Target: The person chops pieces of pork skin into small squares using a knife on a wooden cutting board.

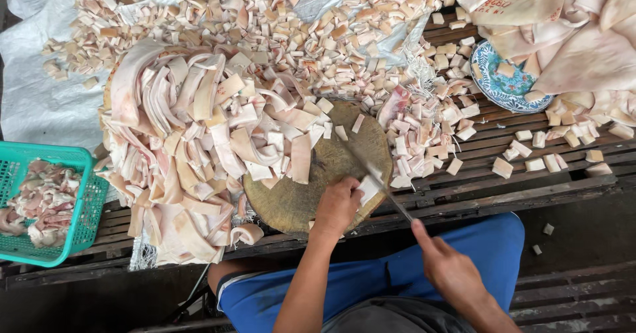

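Observation:
My left hand (336, 207) presses down on a pale strip of pork fat (366, 190) at the near edge of a round wooden chopping block (331, 164). My right hand (449, 267) grips the handle of a knife (379, 184), whose blade angles up and left across the strip beside my left fingers. A heap of long uncut fat strips (199, 134) covers the block's left side and the bench beside it. Cut fat cubes (424, 134) lie to the right of the block.
A large spread of fat cubes (278, 15) lies on white plastic sheeting behind the block. A green basket (86, 207) with meat scraps sits at the left. A blue patterned plate (503, 81) and big fat sheets (570, 28) occupy the right of the slatted bench (530, 194).

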